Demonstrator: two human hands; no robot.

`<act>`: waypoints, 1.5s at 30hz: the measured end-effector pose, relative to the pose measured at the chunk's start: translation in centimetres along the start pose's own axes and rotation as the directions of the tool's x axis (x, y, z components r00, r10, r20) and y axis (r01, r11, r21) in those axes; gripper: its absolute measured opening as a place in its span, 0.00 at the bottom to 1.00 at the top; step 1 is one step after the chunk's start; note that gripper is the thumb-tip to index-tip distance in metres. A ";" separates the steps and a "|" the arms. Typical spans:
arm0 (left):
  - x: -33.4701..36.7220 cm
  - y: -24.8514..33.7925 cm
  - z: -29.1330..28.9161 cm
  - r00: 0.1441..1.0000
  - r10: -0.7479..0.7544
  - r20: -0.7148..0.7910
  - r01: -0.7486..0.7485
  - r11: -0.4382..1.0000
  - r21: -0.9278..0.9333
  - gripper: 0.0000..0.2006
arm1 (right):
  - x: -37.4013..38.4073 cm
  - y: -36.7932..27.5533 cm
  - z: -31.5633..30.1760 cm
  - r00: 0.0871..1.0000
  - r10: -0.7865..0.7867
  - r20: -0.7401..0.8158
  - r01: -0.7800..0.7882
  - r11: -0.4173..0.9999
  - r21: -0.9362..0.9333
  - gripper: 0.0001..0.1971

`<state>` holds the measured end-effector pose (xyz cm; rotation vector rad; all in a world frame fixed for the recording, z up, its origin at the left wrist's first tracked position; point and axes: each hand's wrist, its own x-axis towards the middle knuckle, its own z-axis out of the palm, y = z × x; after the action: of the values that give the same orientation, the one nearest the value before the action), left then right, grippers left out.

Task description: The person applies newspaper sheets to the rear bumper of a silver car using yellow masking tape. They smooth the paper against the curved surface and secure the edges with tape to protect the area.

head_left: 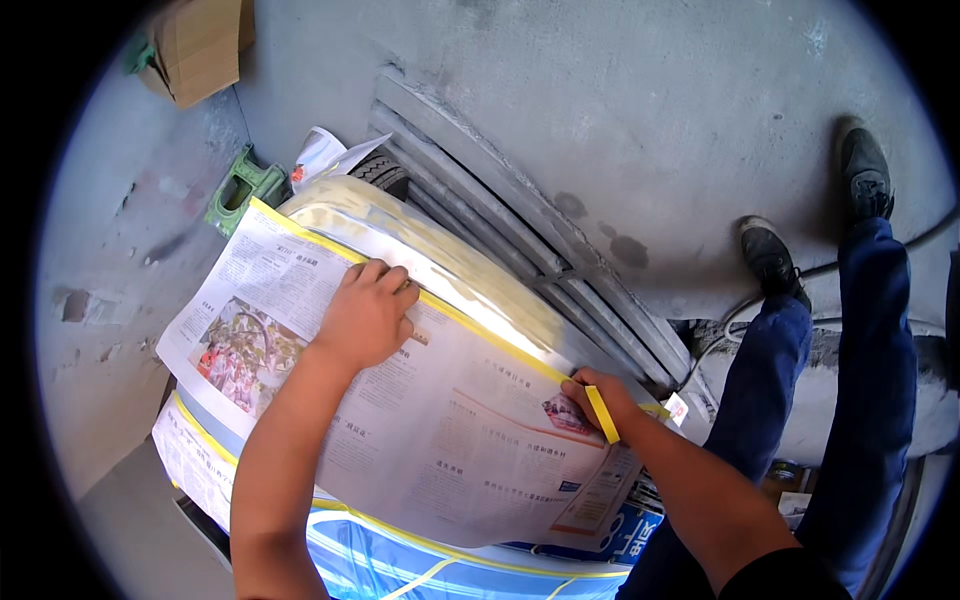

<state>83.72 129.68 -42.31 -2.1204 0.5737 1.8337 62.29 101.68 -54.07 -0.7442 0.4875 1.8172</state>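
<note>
In the head view, a broad sheet of newspaper [400, 440], thin, matte and slightly rippled, lies over a curved panel [400, 235], its upper edge bordered by a straight strip of yellow tape [480, 322]. The bare part of the panel is smooth and rounded, blotched pale cream, with a bright glare along its middle. Below the newspaper, glossy blue film [365, 560] wrinkles under more yellow bands. Beyond the panel run long, dusty metal bars [480, 215], with a ribbed black tyre [380, 172] beside them and a chunky green stand [245, 190] near the panel's far end. The floor [700, 100] is grey, stained concrete. A brown cardboard box [205, 50] sits at upper left; its contents cannot be made out from here. The newspaper carries dense grey print and a colourful photo towards its left side. The left hand [367, 312], empty, rests with bent, slightly parted fingers on the taped edge; the right hand [598, 395] is closed around a narrow yellow roll [601, 414] near the strip's right end.
</note>
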 end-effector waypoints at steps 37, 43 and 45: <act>1.7 11.7 3.8 0.996 0.021 0.086 -0.015 0.998 -0.068 0.18 | -0.7 9.8 -0.2 0.990 -0.134 0.044 0.140 0.962 -0.235 0.13; 1.8 15.0 4.8 0.997 0.008 0.081 -0.005 0.999 -0.034 0.17 | -0.6 9.6 -0.3 0.990 -0.127 0.063 0.137 0.970 -0.201 0.13; 1.7 15.7 5.2 0.997 0.011 0.080 -0.008 0.999 -0.040 0.17 | -0.5 9.7 -0.3 0.991 -0.120 0.052 0.129 0.970 -0.207 0.12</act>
<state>71.99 118.05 -44.06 -2.0610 0.5335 1.9403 53.46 97.71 -54.14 -0.8618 0.2191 1.7784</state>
